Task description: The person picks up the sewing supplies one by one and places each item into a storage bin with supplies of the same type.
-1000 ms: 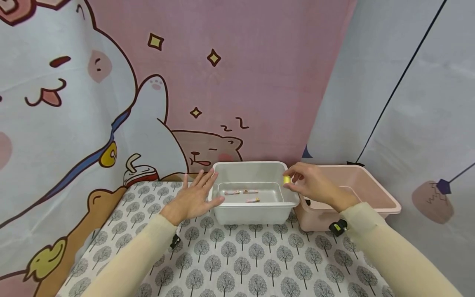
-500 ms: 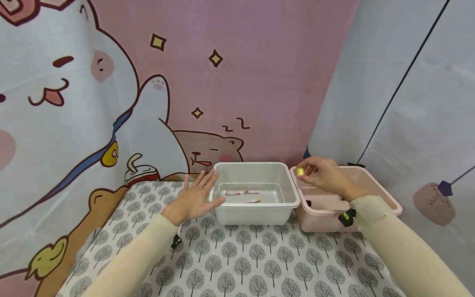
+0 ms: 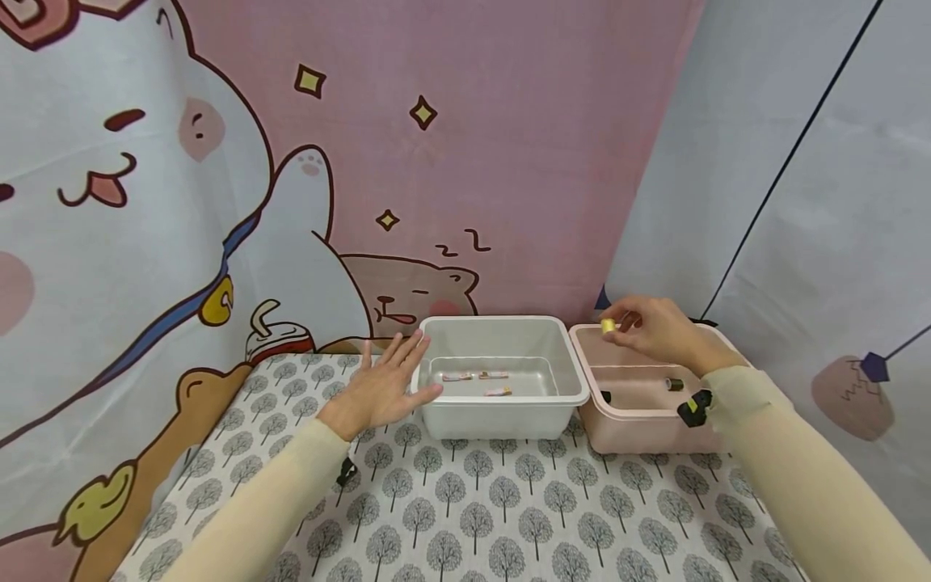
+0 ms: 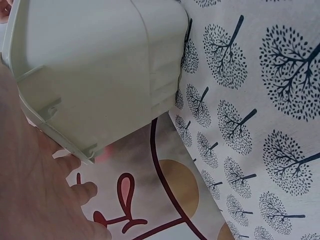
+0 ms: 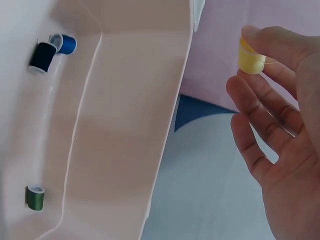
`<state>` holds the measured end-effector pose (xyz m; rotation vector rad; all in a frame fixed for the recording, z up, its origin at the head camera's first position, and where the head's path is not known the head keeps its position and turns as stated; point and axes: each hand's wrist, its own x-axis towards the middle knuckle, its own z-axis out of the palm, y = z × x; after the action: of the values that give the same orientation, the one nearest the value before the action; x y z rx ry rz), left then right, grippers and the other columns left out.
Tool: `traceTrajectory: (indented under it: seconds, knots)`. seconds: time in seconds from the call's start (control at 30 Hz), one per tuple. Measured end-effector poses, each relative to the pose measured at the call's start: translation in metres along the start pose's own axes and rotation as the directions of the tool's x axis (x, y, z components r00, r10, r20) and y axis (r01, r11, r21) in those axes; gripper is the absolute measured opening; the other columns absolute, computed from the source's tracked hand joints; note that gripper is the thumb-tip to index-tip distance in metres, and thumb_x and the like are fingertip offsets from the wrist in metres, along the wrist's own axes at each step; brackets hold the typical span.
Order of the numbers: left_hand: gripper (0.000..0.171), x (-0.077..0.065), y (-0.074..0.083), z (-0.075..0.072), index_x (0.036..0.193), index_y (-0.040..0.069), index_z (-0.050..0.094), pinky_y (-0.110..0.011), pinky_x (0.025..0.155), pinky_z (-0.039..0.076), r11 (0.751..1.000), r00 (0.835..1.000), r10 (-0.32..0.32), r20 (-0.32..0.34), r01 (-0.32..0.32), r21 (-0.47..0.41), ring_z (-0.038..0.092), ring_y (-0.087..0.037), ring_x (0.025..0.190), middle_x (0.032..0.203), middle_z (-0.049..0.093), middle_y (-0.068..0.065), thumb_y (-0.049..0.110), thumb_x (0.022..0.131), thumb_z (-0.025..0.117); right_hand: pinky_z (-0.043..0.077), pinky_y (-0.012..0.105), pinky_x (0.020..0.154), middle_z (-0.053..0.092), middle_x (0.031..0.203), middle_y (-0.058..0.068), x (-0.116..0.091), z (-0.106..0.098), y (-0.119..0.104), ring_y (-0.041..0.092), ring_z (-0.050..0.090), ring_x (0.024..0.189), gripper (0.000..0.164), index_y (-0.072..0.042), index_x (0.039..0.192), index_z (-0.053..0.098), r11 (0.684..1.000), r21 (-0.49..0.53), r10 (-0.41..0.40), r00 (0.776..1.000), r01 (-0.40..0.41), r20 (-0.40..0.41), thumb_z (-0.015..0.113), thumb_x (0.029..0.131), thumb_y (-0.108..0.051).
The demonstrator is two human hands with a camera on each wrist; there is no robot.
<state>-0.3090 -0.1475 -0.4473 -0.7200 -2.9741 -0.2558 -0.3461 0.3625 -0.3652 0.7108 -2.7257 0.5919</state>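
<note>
Between thumb and fingers my right hand [image 3: 658, 330] pinches a small spool of yellow thread [image 5: 251, 59], with a loose strand trailing from it. The hand hangs over the back of the pink bin [image 3: 614, 415]. Down in that bin lie a green thread spool [image 5: 35, 198], a black spool [image 5: 43, 57] and a blue one [image 5: 67, 44]. My left hand [image 3: 380, 390] has its fingers spread at the left rim of the white bin [image 3: 502, 419]. Several small pale pieces with pinkish and yellow marks [image 3: 498, 392] lie on the white bin's floor.
The two bins stand side by side at the back of a table covered by a tree-print cloth [image 3: 476, 509]. A cartoon-print curtain [image 3: 524, 162] hangs right behind them, and a grey-white one [image 3: 815, 242] closes in the right side.
My right hand has carried the yellow spool rightward and upward, from the white bin's right edge to over the pink bin. The green spool has come into view. My left hand stays put.
</note>
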Motion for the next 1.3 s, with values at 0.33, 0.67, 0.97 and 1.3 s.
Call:
traceTrajectory:
  seconds: [0.33, 0.67, 0.97, 1.3]
  knots:
    - [0.100, 0.000, 0.002, 0.000, 0.190, 0.021, 0.009, -0.084, 0.141, -0.004, 1.000, 1.000, 0.004, -0.005, -0.004, -0.021, 0.008, -0.042, 0.185, 0.200, 0.005, -0.003, 0.080, 0.115, 0.041, 0.064, 0.025, 0.077, 0.087, 0.101, 0.003, 0.001, -0.004, 0.016, 0.014, 0.079, 0.091, 0.029, -0.007, 0.123, 0.087, 1.000, 0.018, 0.018, 0.999, -0.019, 0.047, 0.096, 0.098, -0.018]
    - [0.099, -0.001, 0.003, 0.000, 0.190, 0.021, 0.010, -0.084, 0.142, -0.005, 1.000, 1.000, -0.001, -0.005, 0.001, -0.027, 0.007, -0.041, 0.185, 0.200, 0.005, -0.003, 0.077, 0.116, 0.042, 0.069, 0.038, 0.084, 0.088, 0.116, 0.013, 0.001, -0.003, 0.023, 0.027, 0.084, 0.099, 0.039, -0.006, 0.132, 0.084, 0.999, 0.024, 0.029, 0.997, -0.031, 0.075, 0.096, 0.098, -0.019]
    - [0.099, -0.001, 0.003, 0.000, 0.190, 0.022, 0.010, -0.084, 0.142, -0.005, 1.000, 1.000, -0.003, -0.007, 0.003, -0.021, 0.007, -0.041, 0.185, 0.200, 0.005, -0.003, 0.080, 0.115, 0.040, 0.058, 0.076, 0.115, 0.070, 0.159, 0.027, -0.006, 0.000, 0.023, 0.050, 0.075, 0.136, 0.062, -0.011, 0.154, 0.074, 1.000, -0.024, 0.018, 0.992, -0.015, 0.126, 0.094, 0.099, -0.032]
    - [0.099, -0.001, 0.002, 0.000, 0.190, 0.023, 0.008, -0.083, 0.142, -0.005, 1.000, 1.000, -0.009, 0.004, 0.009, -0.021, 0.006, -0.039, 0.185, 0.200, 0.003, -0.001, 0.081, 0.115, 0.039, 0.058, 0.076, 0.115, 0.070, 0.160, 0.029, -0.008, 0.003, 0.021, 0.050, 0.074, 0.137, 0.059, -0.011, 0.155, 0.074, 1.000, -0.012, 0.021, 0.993, -0.020, 0.116, 0.091, 0.101, -0.027]
